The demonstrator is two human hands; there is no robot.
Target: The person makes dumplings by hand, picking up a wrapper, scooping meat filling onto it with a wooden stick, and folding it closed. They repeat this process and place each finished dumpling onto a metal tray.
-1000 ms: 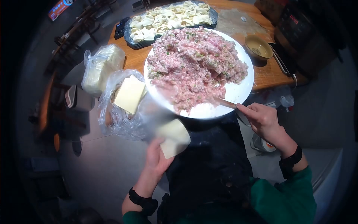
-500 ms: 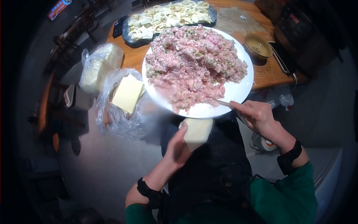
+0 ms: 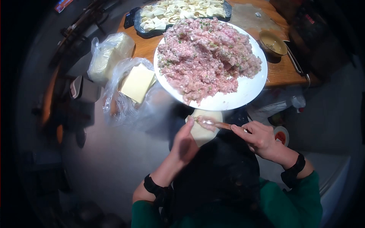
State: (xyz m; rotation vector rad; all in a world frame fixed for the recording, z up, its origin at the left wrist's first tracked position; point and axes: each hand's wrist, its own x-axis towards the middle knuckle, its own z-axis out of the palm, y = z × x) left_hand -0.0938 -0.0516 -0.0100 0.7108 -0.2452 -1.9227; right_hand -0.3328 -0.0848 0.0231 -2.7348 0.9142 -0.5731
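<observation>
My left hand (image 3: 186,141) holds a pale dumpling wrapper (image 3: 204,136) from below, its thumb at the wrapper's left edge. A small lump of minced meat (image 3: 203,124) lies on the wrapper. In my right hand (image 3: 259,138) is a slim spoon (image 3: 219,124), whose metal end presses on that lump. Just beyond the wrapper, a large white plate (image 3: 251,93) carries a high mound of pink minced meat filling (image 3: 209,57) flecked with green. To its left, a stack of square wrappers (image 3: 137,84) sits on an opened plastic bag (image 3: 118,99).
Behind the plate, a dark tray (image 3: 148,33) is full of folded dumplings (image 3: 178,13). Another bagged stack of wrappers (image 3: 110,57) stands at the table's left edge. A small brown bowl (image 3: 274,45) and a phone (image 3: 298,62) lie on the right side of the wooden table (image 3: 146,48).
My right hand has brought the spoon from the plate's near rim down to the wrapper, where a lump of meat now lies. The whole view has shifted slightly.
</observation>
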